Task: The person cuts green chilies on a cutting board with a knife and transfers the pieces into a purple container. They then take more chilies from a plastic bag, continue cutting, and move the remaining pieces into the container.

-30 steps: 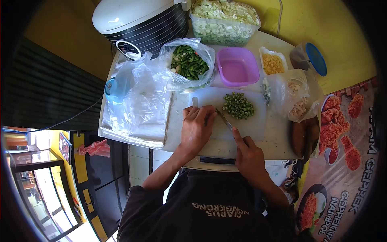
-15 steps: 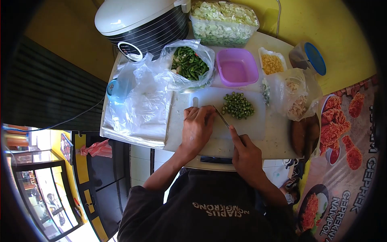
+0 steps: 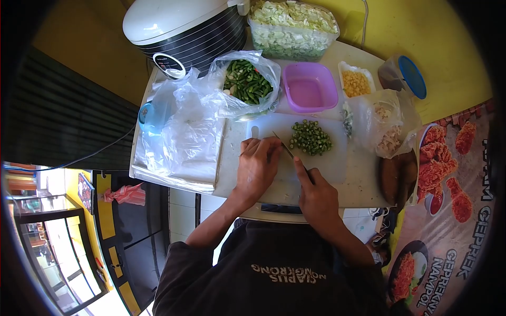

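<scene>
My right hand (image 3: 319, 199) is closed round the handle of a knife (image 3: 286, 150). The blade points up and left over a white cutting board (image 3: 329, 169), its tip close to my left fingertips. My left hand (image 3: 257, 164) rests on the board's left part with its fingers curled and pressed together; whatever they hold is hidden. Right of the blade lies a heap of chopped green chillies (image 3: 311, 138). Behind the board stand an open plastic bag of whole green chillies (image 3: 249, 84) and a purple bowl (image 3: 311, 109).
A rice cooker (image 3: 195, 45) and a tub of shredded cabbage (image 3: 292, 34) stand at the back. Plastic sheets (image 3: 184, 137) lie left. On the right are a yellow-filled tray (image 3: 356, 82), a bag of pale pieces (image 3: 388, 129), a blue-lidded container (image 3: 412, 77) and brown objects (image 3: 398, 176).
My right hand and the knife have shifted slightly up and left, bringing the blade tip nearer my left fingertips. My left hand stays nearly in place.
</scene>
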A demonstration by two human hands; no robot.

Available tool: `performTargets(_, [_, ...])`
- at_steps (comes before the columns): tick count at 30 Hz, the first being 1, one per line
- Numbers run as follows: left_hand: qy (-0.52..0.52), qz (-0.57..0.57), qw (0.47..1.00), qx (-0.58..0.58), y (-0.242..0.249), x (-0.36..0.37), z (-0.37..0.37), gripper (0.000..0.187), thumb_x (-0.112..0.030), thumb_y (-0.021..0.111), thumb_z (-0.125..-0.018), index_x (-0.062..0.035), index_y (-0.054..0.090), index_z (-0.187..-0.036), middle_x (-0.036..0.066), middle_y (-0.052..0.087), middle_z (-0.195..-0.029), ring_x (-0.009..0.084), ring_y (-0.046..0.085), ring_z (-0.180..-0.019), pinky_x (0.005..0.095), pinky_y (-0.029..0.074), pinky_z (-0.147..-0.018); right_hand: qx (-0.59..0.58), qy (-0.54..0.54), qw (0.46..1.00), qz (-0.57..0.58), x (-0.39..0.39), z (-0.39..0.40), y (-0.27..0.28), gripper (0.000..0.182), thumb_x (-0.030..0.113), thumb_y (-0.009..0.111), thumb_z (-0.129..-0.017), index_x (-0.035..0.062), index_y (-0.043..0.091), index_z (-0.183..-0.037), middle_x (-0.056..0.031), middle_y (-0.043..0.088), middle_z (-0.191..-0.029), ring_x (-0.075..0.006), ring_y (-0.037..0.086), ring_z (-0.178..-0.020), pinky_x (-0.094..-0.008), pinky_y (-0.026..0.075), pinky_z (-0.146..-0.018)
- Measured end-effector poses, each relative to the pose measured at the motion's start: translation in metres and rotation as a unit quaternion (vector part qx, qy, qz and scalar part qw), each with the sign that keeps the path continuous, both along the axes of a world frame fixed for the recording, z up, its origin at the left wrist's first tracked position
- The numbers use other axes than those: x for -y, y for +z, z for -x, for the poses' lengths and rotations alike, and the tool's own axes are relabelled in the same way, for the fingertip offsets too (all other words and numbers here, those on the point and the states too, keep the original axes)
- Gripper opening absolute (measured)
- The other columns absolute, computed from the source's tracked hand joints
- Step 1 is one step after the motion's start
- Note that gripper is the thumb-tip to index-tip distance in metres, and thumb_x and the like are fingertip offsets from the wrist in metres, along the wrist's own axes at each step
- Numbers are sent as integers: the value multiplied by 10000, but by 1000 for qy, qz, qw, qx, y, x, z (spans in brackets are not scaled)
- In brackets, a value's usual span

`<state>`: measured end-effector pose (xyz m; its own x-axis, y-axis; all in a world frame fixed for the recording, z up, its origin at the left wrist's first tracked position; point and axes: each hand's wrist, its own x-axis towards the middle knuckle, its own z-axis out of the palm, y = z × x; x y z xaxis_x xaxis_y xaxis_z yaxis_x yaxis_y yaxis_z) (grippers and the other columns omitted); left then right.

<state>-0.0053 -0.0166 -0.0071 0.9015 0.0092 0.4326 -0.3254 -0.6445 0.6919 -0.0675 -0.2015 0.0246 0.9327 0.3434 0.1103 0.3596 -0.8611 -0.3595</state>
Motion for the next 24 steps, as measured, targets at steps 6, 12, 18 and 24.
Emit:
performTargets(6, [6,2,1000,2,-2,1,1,161,-63,811,-873,-60,714,-1002,62,740,-839,239,690,-774,378,484,-867,-32,3,999,4,5,6,6,808,-15,676,-809,125,480,-1580,-115,580,-975,-288,667,-724,-429,571,-609])
performTargets(12, [3,0,1000,2,-2,1,1,160,-69,807,-881,-58,705,-1005,61,737,-841,238,688,-770,383,481,-867,-54,-8,998,-34,17,13,4,739,-4,656,-876,120,475,-1582,-133,595,-920,-321,647,-632,-448,563,-601])
performTargets(18, [-6,-3,1000,3,0,0,1,159,-66,802,-886,-59,699,-1007,62,726,-846,240,680,-770,393,479,-861,-73,-9,993,-94,34,14,3,640,4,640,-925,112,526,-1545,-135,631,-853,-334,654,-637,-464,555,-617])
performTargets(24, [-11,-12,1000,19,-2,0,0,164,-59,800,-884,-68,702,-1015,57,724,-848,245,676,-769,392,477,-858,-119,-18,974,-192,50,7,7,542,1,648,-943,101,613,-1474,-150,644,-801,-312,648,-659,-429,523,-651])
